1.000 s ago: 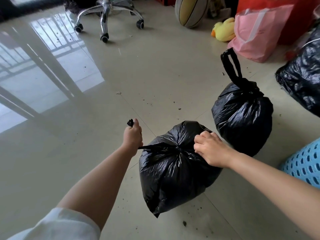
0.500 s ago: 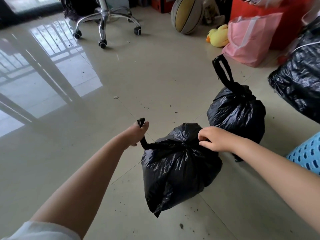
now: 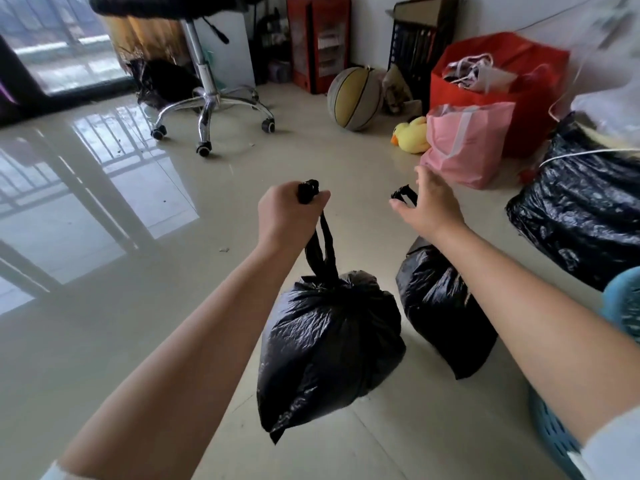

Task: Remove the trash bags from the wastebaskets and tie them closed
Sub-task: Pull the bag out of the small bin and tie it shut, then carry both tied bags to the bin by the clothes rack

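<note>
My left hand [image 3: 289, 216] is shut on the drawstring handle of a tied black trash bag [image 3: 329, 344], which hangs from it just above the floor. My right hand [image 3: 429, 202] is open, fingers spread, right beside the handle loop [image 3: 403, 195] of a second tied black trash bag [image 3: 440, 306] that stands on the floor to the right. My right forearm covers part of that second bag. A blue perforated wastebasket [image 3: 554, 431] shows at the lower right edge, partly behind my right arm.
A large black bag [image 3: 581, 216] lies at the right. Behind it stand a pink bag [image 3: 467, 143] and a red bag [image 3: 498, 74]. A yellow duck toy [image 3: 412, 135], a ball [image 3: 355, 98] and an office chair base [image 3: 207, 109] stand farther back on the glossy tiled floor.
My left hand has lifted the near bag by its handle, up off the floor. My right hand has let go of that bag's top and moved up to the second bag's handle loop.
</note>
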